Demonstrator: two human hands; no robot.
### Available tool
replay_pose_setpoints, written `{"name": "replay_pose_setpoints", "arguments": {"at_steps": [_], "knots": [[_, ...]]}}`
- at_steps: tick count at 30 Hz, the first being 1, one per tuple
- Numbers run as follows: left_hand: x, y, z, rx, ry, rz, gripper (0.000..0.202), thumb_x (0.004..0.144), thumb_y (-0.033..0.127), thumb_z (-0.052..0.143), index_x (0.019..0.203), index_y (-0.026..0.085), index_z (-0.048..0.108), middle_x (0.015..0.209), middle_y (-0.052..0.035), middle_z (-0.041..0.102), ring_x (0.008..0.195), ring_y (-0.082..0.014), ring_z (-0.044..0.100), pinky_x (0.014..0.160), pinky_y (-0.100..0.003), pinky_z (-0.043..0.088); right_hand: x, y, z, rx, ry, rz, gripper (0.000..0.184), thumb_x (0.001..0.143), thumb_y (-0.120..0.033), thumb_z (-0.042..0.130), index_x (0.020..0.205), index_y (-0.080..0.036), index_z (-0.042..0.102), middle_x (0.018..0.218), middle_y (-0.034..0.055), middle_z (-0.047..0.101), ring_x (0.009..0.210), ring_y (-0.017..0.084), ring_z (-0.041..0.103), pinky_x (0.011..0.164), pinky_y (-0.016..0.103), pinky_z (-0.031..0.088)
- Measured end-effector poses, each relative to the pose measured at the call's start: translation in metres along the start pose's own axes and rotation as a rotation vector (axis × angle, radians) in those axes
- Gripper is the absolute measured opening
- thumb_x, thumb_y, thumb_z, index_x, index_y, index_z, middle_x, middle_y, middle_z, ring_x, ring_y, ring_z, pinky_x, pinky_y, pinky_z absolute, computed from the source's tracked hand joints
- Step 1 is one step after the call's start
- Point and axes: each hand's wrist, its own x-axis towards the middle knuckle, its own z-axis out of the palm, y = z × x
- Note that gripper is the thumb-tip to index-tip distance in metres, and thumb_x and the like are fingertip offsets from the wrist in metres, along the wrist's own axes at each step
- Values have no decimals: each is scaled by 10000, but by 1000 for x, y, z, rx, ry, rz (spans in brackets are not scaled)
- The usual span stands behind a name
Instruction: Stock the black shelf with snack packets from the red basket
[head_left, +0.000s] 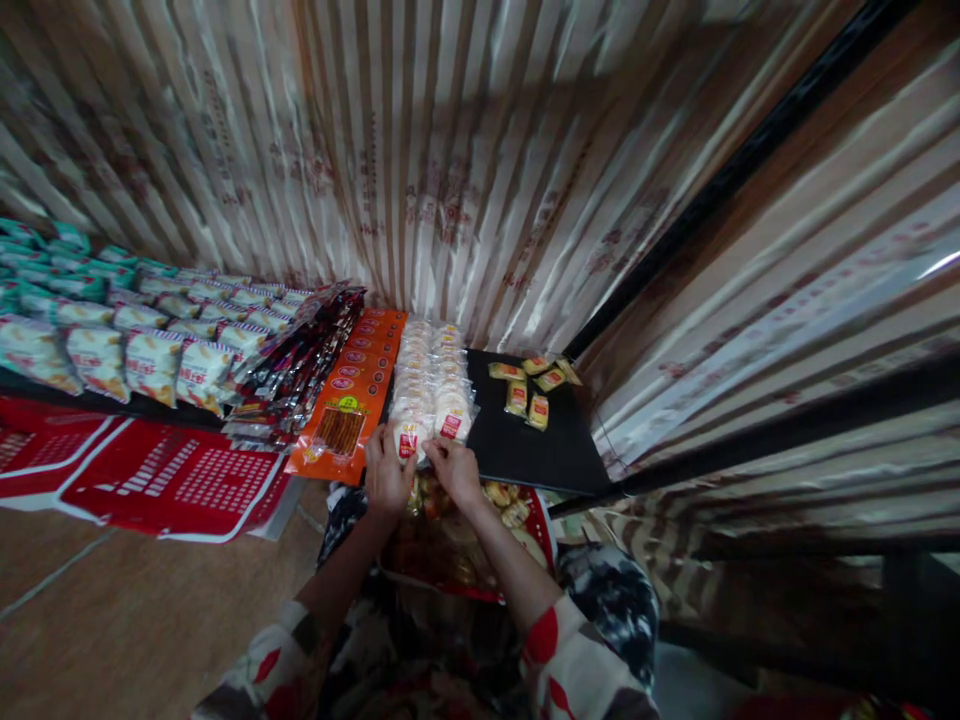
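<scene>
Packet (407, 452) of white crackers, with a red label, sits at the near end of the left-hand of two white rows (451, 372) on a black shelf (525, 450), close to its front edge. I see both hands on it. The left hand (387, 472) is nearly closed, its fingers bent around the packet's left side and its thumb near the label. The right hand (454, 470) pinches the right edge, thumb and fingertips drawn together. How firmly either one grips, I can't tell.

To the left, just beside the rows, I have orange packs (364, 370) lying overlapped, the front one showing brown sticks. Next to those, dark shiny packs (304, 365) lean in a dense bunch, then come lines of white bags (204, 372) and, farther left, green bags (52, 270). To the right, well apart from the rows, a few yellow packets (516, 398) lie loosely on the shelf.

Below the forearms I make out a red tub (550, 535) with more wrapped pieces (516, 514) inside, between the person's knees. Red printed sheets (180, 475) hang under the shelf at left, above a tan floor (150, 600). Behind everything I see striped sheeting (420, 150), crossed at right by black bars (720, 165).
</scene>
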Motion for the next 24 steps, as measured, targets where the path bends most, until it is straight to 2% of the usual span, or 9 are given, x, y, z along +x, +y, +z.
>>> {"name": "replay_pose_setpoints", "arguments": {"at_steps": [3,7,10,13,16,19,24], "knots": [[-1,3,5,55,-25,51,554,813,249,520,1325,125,350,1293,-173,373,1222,-306,361,1003,-465,355,3,2,1,-45,2,25,329,840,-465,491,733,-215,677,702,15,685,617,134,607,560,202,366],[4,6,8,89,-30,66,518,818,212,507,1311,141,361,1263,-163,414,1186,-299,399,987,-473,368,2,4,1,-23,-8,57,362,844,-497,470,713,-218,659,642,3,659,559,124,579,531,204,355],[6,10,8,112,-15,60,525,795,173,529,1294,133,371,1256,-162,429,1169,-301,416,986,-465,371,-1,4,-3,-16,62,-18,381,870,-483,424,739,-210,654,662,12,643,590,131,570,570,216,387],[8,12,9,133,-7,61,538,778,145,535,1290,131,370,1255,-167,433,1173,-306,419,980,-467,378,3,9,-12,-48,286,-180,337,890,-417,406,947,-197,655,908,73,638,854,179,570,767,279,438],[9,12,13,123,6,57,535,787,137,508,1301,157,362,1264,-157,428,1187,-302,413,982,-479,377,15,21,-16,-134,423,-254,384,866,-381,463,1194,-208,559,1270,123,480,1186,259,397,965,424,366],[11,10,17,108,7,49,527,794,137,486,1305,144,360,1271,-158,421,1193,-302,405,992,-485,369,30,36,-13,-165,367,-265,460,864,-363,471,1298,-212,469,1424,115,320,1297,287,269,1022,481,312],[17,7,23,88,26,51,532,797,138,474,1317,152,360,1276,-155,433,1206,-298,402,989,-488,372,41,51,-3,-135,292,-255,505,890,-389,409,1365,-221,378,1448,101,307,1299,253,304,1025,441,336]]}}
